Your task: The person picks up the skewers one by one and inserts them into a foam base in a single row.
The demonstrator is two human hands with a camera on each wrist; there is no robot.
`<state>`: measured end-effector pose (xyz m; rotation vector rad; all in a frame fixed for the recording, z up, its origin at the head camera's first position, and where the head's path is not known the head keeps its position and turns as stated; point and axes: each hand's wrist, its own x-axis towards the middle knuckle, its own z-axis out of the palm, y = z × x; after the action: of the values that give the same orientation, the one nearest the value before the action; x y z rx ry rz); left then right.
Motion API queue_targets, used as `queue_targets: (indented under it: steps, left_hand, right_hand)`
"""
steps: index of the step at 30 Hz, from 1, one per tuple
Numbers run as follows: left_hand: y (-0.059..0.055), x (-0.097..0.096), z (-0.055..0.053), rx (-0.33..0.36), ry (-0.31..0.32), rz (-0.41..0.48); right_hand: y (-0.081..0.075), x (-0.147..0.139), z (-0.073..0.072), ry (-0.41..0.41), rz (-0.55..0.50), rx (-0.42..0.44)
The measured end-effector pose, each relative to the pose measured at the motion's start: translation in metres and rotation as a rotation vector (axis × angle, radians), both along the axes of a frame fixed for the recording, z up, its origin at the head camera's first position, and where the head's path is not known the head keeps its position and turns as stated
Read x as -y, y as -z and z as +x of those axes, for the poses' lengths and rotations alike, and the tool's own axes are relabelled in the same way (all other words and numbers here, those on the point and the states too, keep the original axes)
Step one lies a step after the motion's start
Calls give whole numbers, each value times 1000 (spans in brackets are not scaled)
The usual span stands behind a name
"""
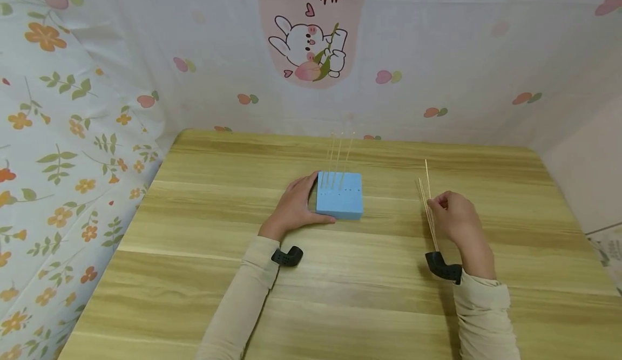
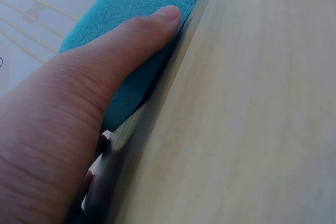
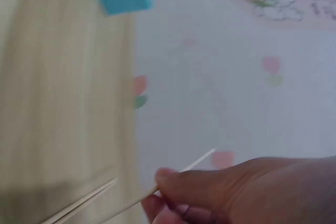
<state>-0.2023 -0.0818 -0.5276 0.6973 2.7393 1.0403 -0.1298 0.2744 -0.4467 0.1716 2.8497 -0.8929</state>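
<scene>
A blue foam block with rows of small holes sits on the table, several thin wooden sticks standing upright in its back left part. My left hand holds the block at its left side, the thumb along the front face in the left wrist view. Off to the right, my right hand pinches one thin stick between thumb and fingertips, its tip pointing up and away. Two or so more sticks lie together on the table just beside that hand.
The wood-grain table ends at the back against a white printed cloth with a rabbit picture. Flowered cloth hangs on the left. Black wrist mounts sit on both forearms.
</scene>
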Motion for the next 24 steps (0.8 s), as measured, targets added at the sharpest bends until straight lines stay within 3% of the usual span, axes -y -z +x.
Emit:
queue_targets:
  steps: [7, 12, 16, 21, 24]
  left_hand:
    - [1, 1, -1, -15, 7, 2]
    - [-1, 2, -1, -15, 15, 7]
    - [-1, 1, -2, -18, 18, 2]
    - [-1, 1, -1, -21, 27, 3]
    - [-1, 2, -1, -22, 23, 11]
  right_hand:
    - [-19, 38, -7, -26, -115, -281]
    - [-25, 66, -21, -21, -175, -521]
    - [-33, 87, -33, -3, -295, -677]
    - [-38, 113, -45, -27, -487, -837]
    - [-37, 125, -50, -63, -565, -878]
